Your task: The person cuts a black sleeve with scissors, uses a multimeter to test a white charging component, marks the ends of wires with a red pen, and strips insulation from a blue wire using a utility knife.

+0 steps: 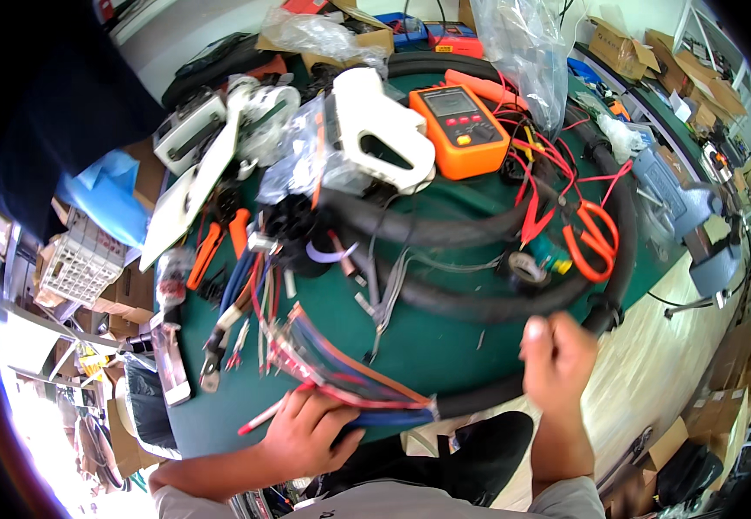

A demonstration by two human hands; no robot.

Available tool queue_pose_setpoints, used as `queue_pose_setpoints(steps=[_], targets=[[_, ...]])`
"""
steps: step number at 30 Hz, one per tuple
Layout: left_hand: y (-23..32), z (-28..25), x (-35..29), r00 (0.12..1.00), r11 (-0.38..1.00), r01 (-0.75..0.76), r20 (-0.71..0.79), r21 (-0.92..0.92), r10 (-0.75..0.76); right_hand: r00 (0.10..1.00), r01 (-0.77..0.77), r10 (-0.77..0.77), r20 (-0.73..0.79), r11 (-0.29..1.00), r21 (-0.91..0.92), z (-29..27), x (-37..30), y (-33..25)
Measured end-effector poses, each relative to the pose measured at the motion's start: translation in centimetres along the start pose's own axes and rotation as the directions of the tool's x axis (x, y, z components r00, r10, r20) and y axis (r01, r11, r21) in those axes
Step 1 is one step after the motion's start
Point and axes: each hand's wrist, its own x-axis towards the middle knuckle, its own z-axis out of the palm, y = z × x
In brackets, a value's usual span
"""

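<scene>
A thick black cable [484, 396] runs along the near edge of the table, its stripped end fanning into blue, brown and red wires [375, 385]. My left hand [311, 431] is closed on these wires, its fingers curled over them. A thin red-and-white stick or wire [263, 419] pokes out to the left of that hand; its kind is unclear. My right hand [557, 359], slightly blurred, is a raised fist at the table's right edge, in front of the black cable's bend. Whether anything is inside the fist is hidden.
On the green table [432, 342] lie orange-handled scissors [592, 242], an orange meter [459, 130] with red leads, a white plastic housing [380, 130], a tape roll [527, 270] and orange-handled pliers [207, 255]. A phone [170, 363] lies at the left edge; a vise [696, 225] stands right.
</scene>
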Motion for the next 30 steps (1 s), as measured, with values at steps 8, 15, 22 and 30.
queue_pose_setpoints(steps=[8, 15, 22, 30], targets=[[0.0, -0.6, 0.2, 0.991, 0.997, 0.041, 0.128, 0.071, -0.050, 0.912, -0.179, 0.150, 0.380, 0.983, 0.041, -0.7, 3.0, -2.5], [-0.2, 0.6, -0.5, 0.973, 0.979, 0.182, 0.157, -0.086, -0.167, 0.937, -0.023, 0.106, 0.333, 0.969, -0.244, 2.9, 18.1, -3.0], [-0.7, 0.9, -0.9, 0.980, 0.978, 0.152, 0.153, -0.145, -0.130, 0.852, -0.130, 0.336, 0.401, 0.879, -0.460, 3.4, 30.3, 4.7], [-1.0, 0.5, -1.5, 0.970, 0.976, 0.158, 0.211, -0.152, -0.124, 0.873, 0.066, 0.243, 0.423, 0.800, -0.597, 9.0, 23.6, -0.4]])
